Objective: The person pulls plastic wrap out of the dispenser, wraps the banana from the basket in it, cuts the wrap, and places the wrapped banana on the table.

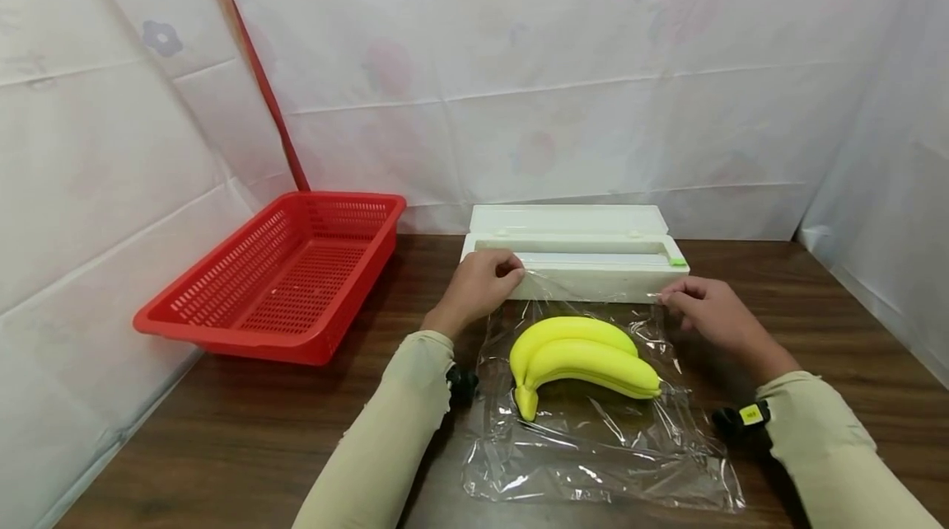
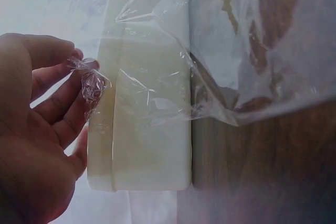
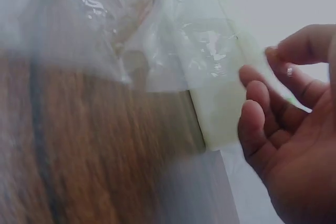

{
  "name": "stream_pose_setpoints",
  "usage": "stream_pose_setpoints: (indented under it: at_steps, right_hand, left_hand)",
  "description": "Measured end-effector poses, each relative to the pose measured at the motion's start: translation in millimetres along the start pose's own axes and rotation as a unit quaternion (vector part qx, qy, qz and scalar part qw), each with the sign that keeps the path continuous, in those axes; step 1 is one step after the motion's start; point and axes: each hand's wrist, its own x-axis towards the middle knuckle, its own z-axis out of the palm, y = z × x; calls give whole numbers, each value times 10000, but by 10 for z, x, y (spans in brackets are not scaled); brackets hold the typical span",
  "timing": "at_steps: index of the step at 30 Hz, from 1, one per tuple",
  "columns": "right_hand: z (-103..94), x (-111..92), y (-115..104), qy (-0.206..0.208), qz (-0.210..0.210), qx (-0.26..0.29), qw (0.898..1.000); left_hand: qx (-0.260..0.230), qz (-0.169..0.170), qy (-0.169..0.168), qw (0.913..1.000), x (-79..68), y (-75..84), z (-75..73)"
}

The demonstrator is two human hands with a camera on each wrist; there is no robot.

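Note:
A bunch of yellow bananas (image 1: 586, 360) lies on a clear sheet of cling film (image 1: 563, 475) spread over the table. My left hand (image 1: 478, 286) pinches the film's far left corner, where it bunches into a small crumple at the fingertips in the left wrist view. At the far right corner my right hand (image 1: 708, 311) pinches the film's edge between thumb and forefinger, its other fingers curled loosely. Just behind the bananas stands a white cling film dispenser box (image 1: 593, 286) with its lid (image 1: 567, 220) raised. The film's far edge overlaps the box front.
On the left sits a red plastic basket (image 1: 344, 306) with slotted sides and nothing in it. The dark wood table (image 1: 245, 447) ends at white patterned sheeting (image 1: 556, 84) at the back and both sides. A bright green piece (image 1: 678, 262) marks the box's right end.

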Motion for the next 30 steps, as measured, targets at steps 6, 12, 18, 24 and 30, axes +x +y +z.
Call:
stream_pose_setpoints:
  at_steps: [6, 12, 18, 24, 30]
  right_hand:
    - [17, -50, -65, 571, -332, 180, 9977]
    - [23, -51, -113, 1290, -379, 186, 9907]
    - [40, -45, -215, 1725, -523, 159, 9835]
    - [31, -57, -313, 1219, -690, 291, 9897]
    - [37, -75, -464, 911, -985, 102, 9909]
  left_hand:
    - [-492, -133, -229, 9984, -10, -36, -32]
    - [-847, -261, -447, 9951, -15, -54, -79]
    - [-1027, -274, -531, 9929, -7, -24, -127]
    - [-1135, -309, -484, 9919, -4, -17, -158]
    - [-1390, -364, -571, 9880, 8, -14, -209]
